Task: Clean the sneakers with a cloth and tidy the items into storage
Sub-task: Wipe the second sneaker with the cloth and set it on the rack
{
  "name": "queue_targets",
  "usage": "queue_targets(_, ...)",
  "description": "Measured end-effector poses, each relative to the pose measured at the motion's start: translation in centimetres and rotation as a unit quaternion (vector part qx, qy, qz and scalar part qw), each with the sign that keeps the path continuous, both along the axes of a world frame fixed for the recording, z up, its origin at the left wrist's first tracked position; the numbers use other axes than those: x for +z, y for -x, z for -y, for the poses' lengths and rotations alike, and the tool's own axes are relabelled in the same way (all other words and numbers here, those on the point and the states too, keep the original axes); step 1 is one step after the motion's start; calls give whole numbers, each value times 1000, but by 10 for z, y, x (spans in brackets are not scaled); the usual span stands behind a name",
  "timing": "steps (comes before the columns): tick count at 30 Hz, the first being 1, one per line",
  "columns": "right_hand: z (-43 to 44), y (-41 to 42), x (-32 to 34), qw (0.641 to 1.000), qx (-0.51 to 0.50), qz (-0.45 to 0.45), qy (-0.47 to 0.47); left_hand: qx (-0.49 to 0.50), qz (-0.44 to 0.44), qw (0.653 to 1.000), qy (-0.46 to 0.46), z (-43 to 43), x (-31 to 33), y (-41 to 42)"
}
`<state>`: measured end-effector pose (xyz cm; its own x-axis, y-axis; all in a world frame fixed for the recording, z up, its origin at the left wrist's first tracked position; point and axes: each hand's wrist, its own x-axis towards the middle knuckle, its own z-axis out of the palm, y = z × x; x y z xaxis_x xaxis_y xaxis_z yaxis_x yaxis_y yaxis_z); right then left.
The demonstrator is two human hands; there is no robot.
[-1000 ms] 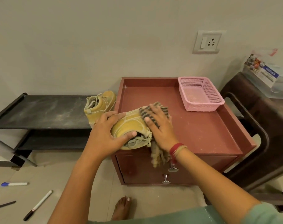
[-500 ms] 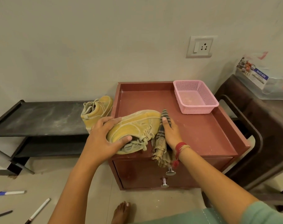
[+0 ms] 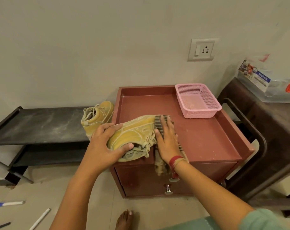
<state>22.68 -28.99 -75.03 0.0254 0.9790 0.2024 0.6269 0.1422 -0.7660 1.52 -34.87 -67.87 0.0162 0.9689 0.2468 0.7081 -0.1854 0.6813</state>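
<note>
- A bare foot stands on the floor tiles, with a blue-capped pen and a white pen lying well to its left.
- The left hand grips the toe of a yellow sneaker, fingers over the top and thumb curled under.
- The sneaker lies on its side at the front left edge of the red-brown cabinet, laces spilling forward.
- The right hand, fingers straight, presses a striped cloth against the sneaker's ankle end. The cloth's tail hangs over the drawer front above two metal knobs.
- The second sneaker stands upright on the black rack, just beside the cabinet.
- A pink basket sits in the cabinet's far right corner, its mesh floor in plain view.
- On the dark furniture to the right lies a clear plastic pack whose label reads "MULTI-BOX".
- A wall socket is mounted above.
</note>
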Motion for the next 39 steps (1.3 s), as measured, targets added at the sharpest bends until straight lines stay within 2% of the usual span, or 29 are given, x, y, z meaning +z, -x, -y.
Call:
queue_targets(1, -2, -6, -2, 999, -17, -28, 43, 0, 0, 1000, 1, 0, 0, 0)
queue_targets(3, -2, -10, 5, 982, -67, -155, 85, 0, 2, 1000, 4, 0, 0, 0)
queue_targets(4, 3, -8, 14, 972, -75, -210, 78, 0, 3, 1000, 4, 1, 0, 0)
queue_targets(6, 18, 2, 36, 970, -19, -241, 20, -1, 4, 1000, 5, 1, 0, -1)
queue_targets(8, 36, 19, 55, 970, 123, -206, -27, -2, 8, 1000, 9, 1, 0, -1)
queue_targets(10, 45, 35, 54, 965, 236, -97, -63, -12, 11, 1000, 7, 1, -1, 1)
queue_targets(11, 43, 36, 47, 964, 250, -43, -79, -20, 8, 1000, 6, 2, -1, 2)
queue_targets(16, 19, 12, 20, 993, 108, 26, -34, -29, 6, 999, 34, 9, -2, 5)
queue_targets(18, 9, -1, 10, 995, 46, 85, 31, -27, 20, 999, 41, 10, -2, 7)
queue_targets(19, 4, -7, 6, 994, 16, 81, 73, -21, 26, 999, 43, 11, -2, 8)
queue_targets(20, 0, -9, 6, 993, -13, 43, 108, -10, 33, 998, 44, 13, -2, 9)
queue_targets(22, -5, -11, 13, 978, -85, -139, 131, 30, 52, 997, 52, 19, -3, 8)
queue_targets(24, -4, -9, 29, 930, -138, -329, 87, 61, 79, 994, 52, 24, -4, 5)
queue_targets(25, -1, -9, 40, 912, -153, -377, 62, 68, 94, 992, 49, 26, -4, 3)
queue_targets(27, 7, -10, 60, 899, -151, -410, 19, 70, 116, 990, 24, 27, -1, 2)
queue_targets(29, 16, -11, 80, 907, -115, -405, -20, 59, 150, 987, 3, 26, 6, -3)
queue_targets(32, 30, -13, 113, 944, -28, -321, -64, 30, 219, 975, -28, 22, 16, -15)
queue_targets(36, 50, -8, 136, 959, 37, -247, -135, 30, 211, 973, -90, 13, 21, -35)
queue_targets(39, 57, 1, 130, 962, 69, -204, -167, 12, 222, 969, -111, 8, 21, -53)
